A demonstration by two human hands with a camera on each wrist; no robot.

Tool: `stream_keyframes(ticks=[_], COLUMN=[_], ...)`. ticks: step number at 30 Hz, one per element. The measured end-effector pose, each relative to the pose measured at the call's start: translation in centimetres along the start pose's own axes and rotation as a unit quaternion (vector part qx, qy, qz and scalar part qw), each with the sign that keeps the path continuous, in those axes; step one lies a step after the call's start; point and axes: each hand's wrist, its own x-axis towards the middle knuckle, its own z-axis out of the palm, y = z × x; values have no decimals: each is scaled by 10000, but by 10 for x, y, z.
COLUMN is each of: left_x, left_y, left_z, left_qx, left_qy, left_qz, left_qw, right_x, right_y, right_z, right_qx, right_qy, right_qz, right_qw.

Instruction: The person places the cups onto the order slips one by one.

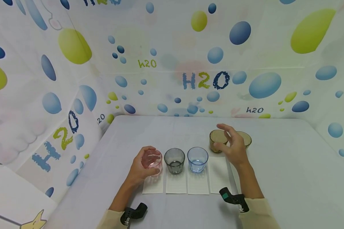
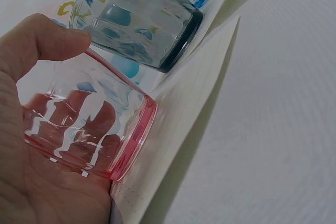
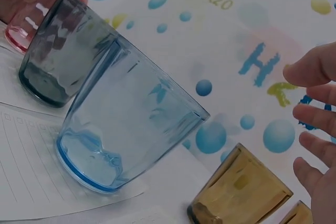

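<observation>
My left hand [image 1: 138, 170] grips a clear pink glass [image 1: 154, 159] round its side, thumb in front. The glass stands upright at the left end of a row, its pink base [image 2: 137, 140] right at the paper in the left wrist view. Beside it stand a grey glass [image 1: 175, 161] and a blue glass [image 1: 197, 160]. Farther back on the right is an amber glass [image 1: 217, 136]. My right hand [image 1: 235, 149] hovers by it with thumb and fingers spread apart, holding nothing. A second amber glass [image 1: 246, 139] is partly hidden behind that hand.
Several white paper strips [image 1: 198, 186] lie side by side under and in front of the glasses. White cloth covers the table [image 1: 289, 178]. Walls [image 1: 166, 38] printed with blue and green drops rise at the back and sides.
</observation>
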Motion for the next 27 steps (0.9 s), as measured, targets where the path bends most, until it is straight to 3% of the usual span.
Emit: stream_keyframes(ticks=[9, 27], left_x=[1, 0], left_y=[-1, 1], left_z=[-1, -1], left_qx=[74, 115], left_qy=[-11, -6], left_qz=[53, 53], left_qw=[10000, 9999], right_x=[1, 2], right_y=[7, 19], right_z=[1, 4], right_qx=[-32, -79], right_qy=[199, 179], right_qz=[111, 696], right_qw=[9997, 9974])
